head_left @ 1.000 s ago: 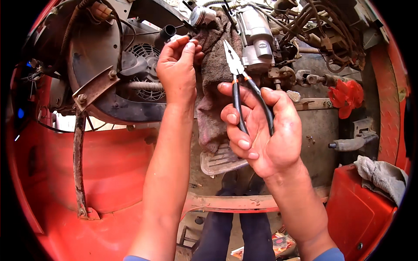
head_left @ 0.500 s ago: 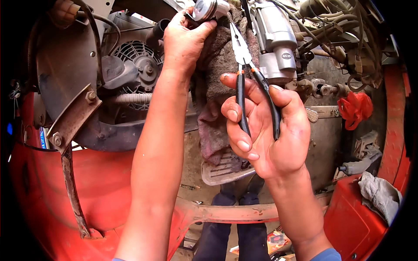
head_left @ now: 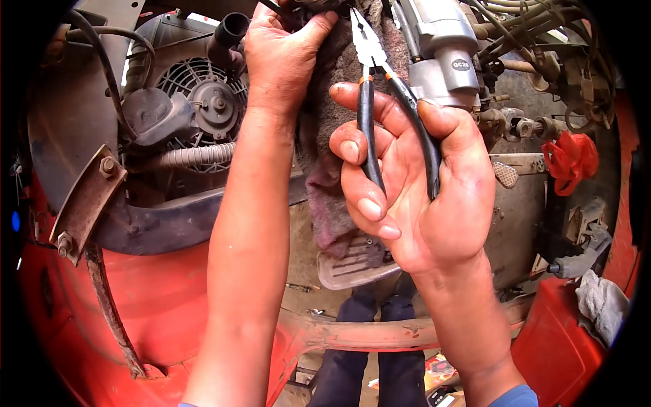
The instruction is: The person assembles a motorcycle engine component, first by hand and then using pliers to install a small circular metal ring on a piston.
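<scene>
My left hand [head_left: 279, 64] reaches to the top edge, fingers curled on a round metal part [head_left: 317, 5] like a piston, mostly cut off and in shadow. My right hand [head_left: 427, 197] is palm up, holding long-nose pliers [head_left: 369, 46] with two black handles; their slim tips point up, close beside the metal part, and whether they touch it I cannot tell. Behind both hands hangs a dirty brown-pink cloth [head_left: 329, 217]. A silver cylindrical housing [head_left: 437, 37] lies just right of the pliers.
A fan [head_left: 217, 105] and bolted bracket [head_left: 88, 200] sit left. Hoses [head_left: 522, 37], a red plastic bag [head_left: 569, 163] and a grey rag [head_left: 600, 305] are right. A ridged pedal plate [head_left: 346, 271] and red bodywork [head_left: 135, 305] lie lower, above my legs [head_left: 400, 366].
My left hand has risen onto the metal part at the top edge. My right hand and the pliers have moved up toward it. The whole view has shifted slightly.
</scene>
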Demonstrator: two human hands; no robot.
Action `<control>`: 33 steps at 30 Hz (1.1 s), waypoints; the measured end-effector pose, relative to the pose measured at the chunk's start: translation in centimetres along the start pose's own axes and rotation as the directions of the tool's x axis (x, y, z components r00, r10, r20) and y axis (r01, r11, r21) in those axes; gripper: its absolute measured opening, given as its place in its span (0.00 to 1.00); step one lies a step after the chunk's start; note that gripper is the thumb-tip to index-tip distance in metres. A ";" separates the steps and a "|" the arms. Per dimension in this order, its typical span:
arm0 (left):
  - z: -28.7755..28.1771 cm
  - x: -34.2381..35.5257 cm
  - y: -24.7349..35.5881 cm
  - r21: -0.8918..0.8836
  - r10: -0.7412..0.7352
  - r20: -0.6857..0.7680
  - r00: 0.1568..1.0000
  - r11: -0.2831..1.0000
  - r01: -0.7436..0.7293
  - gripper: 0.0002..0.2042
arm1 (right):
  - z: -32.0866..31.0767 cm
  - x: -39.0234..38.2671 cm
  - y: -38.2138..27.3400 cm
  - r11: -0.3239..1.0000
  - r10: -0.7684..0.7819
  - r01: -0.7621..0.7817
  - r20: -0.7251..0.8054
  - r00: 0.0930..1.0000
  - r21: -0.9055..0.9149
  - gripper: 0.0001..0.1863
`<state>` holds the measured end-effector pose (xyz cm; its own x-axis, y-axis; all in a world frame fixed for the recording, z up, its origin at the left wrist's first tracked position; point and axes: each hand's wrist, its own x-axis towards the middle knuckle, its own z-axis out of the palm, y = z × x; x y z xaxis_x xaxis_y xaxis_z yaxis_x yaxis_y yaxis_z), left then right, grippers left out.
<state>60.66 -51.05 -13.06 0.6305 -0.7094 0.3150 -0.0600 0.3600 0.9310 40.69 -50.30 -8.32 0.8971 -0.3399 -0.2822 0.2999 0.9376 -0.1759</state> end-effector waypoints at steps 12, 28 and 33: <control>-0.2 0.1 -1.4 0.067 0.074 0.022 0.997 0.995 -0.076 0.30 | 0.3 0.8 1.0 0.999 -0.030 0.029 0.019 0.999 0.045 0.36; 0.0 0.1 -1.9 0.128 0.161 0.022 0.987 0.978 -0.163 0.25 | -1.0 0.8 0.7 1.000 -0.014 0.012 0.092 0.996 0.023 0.37; 0.3 -0.1 -1.8 0.207 0.161 0.016 0.987 0.965 -0.160 0.21 | -2.1 0.7 -0.5 0.997 0.024 -0.036 0.166 0.986 0.071 0.37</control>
<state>60.50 -51.85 -14.71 0.5999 -0.6522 0.4633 -0.3194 0.3357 0.8862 40.47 -51.19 -10.36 0.9454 -0.3005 -0.1264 0.2896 0.9521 -0.0980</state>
